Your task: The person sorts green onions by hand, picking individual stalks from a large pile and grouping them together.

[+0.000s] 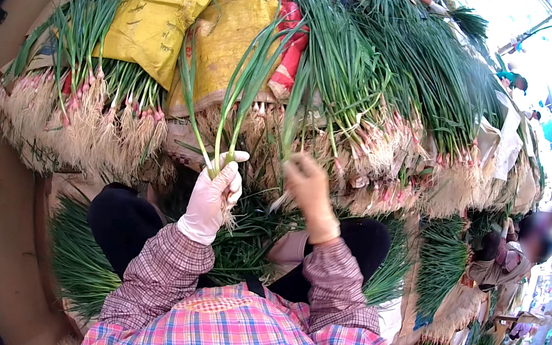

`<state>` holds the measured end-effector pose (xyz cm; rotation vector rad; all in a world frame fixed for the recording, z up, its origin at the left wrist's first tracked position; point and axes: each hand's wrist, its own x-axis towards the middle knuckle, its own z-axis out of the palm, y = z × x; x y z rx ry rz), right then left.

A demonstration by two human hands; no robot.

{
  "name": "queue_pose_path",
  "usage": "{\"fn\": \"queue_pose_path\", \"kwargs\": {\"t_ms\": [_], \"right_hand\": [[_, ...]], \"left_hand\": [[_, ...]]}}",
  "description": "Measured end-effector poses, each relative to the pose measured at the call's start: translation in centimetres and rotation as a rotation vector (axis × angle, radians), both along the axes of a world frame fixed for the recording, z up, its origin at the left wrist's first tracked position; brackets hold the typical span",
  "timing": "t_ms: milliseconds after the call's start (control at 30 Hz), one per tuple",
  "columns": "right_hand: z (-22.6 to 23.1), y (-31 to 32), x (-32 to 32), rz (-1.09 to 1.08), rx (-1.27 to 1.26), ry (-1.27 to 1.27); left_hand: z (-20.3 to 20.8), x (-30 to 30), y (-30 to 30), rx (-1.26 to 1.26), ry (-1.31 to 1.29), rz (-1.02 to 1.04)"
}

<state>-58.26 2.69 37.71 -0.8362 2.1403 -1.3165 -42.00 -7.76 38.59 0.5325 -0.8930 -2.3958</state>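
Observation:
My left hand (213,195), in a white glove, is closed around a few spring onions (230,120). Their green leaves point up and away from me, and pale roots hang below the fist. To its right, my bare right hand (307,185) is blurred by motion, with its fingers bent together. A smeared spring onion (290,121) runs through those fingers, its leaf above them and a whitish end below. Just beyond both hands lies a heaped bank of spring onions (345,83), with reddish bulbs and shaggy roots (381,148) facing me.
Yellow sacks (152,24) and a red cloth (291,51) cover part of the heap. Loose green leaves (249,236) lie between my knees. More spring onions (82,255) are on the left. At the right, another person (504,257) sits beside further bundles (441,266).

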Motion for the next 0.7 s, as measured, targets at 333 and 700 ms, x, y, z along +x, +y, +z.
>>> {"fn": "queue_pose_path", "kwargs": {"t_ms": [333,700], "right_hand": [[-3.0,2.2,2.9,-0.016,-0.621,-0.871],[-3.1,-1.8,2.1,-0.288,-0.438,-0.809]], "left_hand": [[-3.4,-0.7,2.2,-0.120,-0.192,0.010],[-4.6,-1.5,3.4,-0.106,-0.250,-0.106]]}}
